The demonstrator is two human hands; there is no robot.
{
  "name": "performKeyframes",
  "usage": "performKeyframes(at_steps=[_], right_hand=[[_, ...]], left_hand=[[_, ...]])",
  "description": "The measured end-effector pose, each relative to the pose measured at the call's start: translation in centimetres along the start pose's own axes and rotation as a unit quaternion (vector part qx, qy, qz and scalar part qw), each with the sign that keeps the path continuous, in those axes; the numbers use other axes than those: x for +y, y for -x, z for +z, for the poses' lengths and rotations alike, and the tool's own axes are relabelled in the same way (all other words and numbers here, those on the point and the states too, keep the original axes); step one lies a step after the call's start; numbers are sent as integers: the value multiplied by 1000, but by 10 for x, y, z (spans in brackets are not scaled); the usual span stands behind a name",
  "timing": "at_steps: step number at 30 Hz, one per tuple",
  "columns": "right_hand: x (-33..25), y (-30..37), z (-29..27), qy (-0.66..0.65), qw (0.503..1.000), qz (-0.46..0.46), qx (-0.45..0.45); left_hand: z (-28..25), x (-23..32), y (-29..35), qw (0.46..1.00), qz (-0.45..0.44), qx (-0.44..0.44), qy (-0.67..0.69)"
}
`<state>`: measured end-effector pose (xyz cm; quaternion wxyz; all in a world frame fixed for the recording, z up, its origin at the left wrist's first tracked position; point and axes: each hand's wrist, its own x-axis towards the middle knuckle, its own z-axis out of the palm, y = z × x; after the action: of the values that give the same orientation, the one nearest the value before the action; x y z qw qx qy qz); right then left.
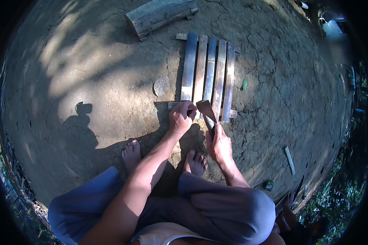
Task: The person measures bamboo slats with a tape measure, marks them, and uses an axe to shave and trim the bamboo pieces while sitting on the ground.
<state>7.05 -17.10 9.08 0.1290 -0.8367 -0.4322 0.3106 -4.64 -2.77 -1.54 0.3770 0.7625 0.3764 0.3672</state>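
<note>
A small rack of several split-bamboo slats (200, 77) lies on the ground in front of me, its slats running away from me over two crosspieces. At its near end my left hand (182, 117) is closed in a pinch over the near crosspiece (233, 114). Whatever its fingertips hold is too small or hidden to make out. My right hand (221, 143) grips the dark handle of a short tool with a broad, flat, brownish head (205, 109). That head is tilted over the slat ends, just right of my left fingertips.
A split log (161, 17) rests beyond the rack. On the cracked earth lie a dry leaf (161, 86), a green leaf (244, 84), a pale strip (290, 160) and a small dark green object (268, 185). Another person's limb (289, 213) shows at lower right.
</note>
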Motion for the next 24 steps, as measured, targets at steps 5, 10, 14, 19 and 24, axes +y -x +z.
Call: performKeyframes(at_steps=[5,10,14,19,24], right_hand=[[-5,-5,-4,-28,999,-14,18],[-16,-7,-22,-101,995,17,19],[2,-5,-7,-78,993,25,88],[16,2,2,-101,990,38,93],[13,12,-1,-106,989,43,94]], left_hand=[[2,-3,2,999,3,12,-31],[-1,-7,1,998,-33,-30,-40],[-23,1,-8,991,-48,-115,46],[-79,-9,-65,986,14,-161,-38],[-57,-10,-134,914,120,-345,-178]])
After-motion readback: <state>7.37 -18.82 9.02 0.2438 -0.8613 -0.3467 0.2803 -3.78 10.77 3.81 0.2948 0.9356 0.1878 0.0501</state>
